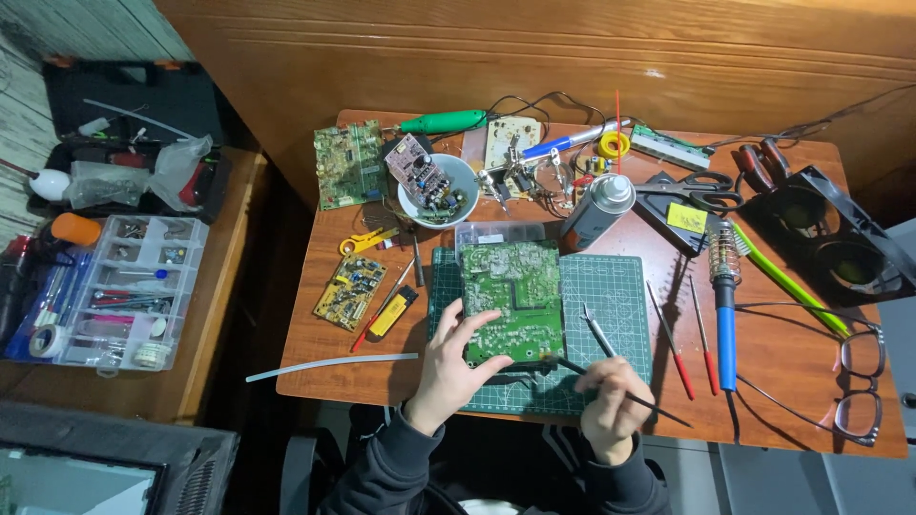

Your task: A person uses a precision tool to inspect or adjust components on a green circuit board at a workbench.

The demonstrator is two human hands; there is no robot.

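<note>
Item: green circuit board (512, 300), lying flat on the green cutting mat (611, 286) at the near middle of the wooden surface (782, 381), just in front of you.

Left hand (456, 358): your fingers are spread over the board's near-left corner, thumb under the edge, a clamped grip that pins the board so it does not slide while you work on it.

Right hand (609, 396): fingers closed together around a thin dark tool (620, 388), held like a pen; its tip meets the board's near-right edge, and the pen hold suits fine, steady work.

Within reach on the mat: metal tweezers (599, 332), just beside the board.

To your right, off the mat: two red-handled probes (679, 358), a blue-handled soldering iron (726, 319), black scissors (701, 191), eyeglasses (859, 381), all laid parallel and apart, handles toward you for easy pickup.

Far side: spray can (596, 210), white bowl (437, 191) holding a small board, a second green board (348, 162), a green-handled tool (444, 121).

To your left: yellow circuit board (350, 291), yellow-and-black cutter (393, 311), white strip (329, 365) near the edge. On the side bench, a clear parts organiser (124, 291).
</note>
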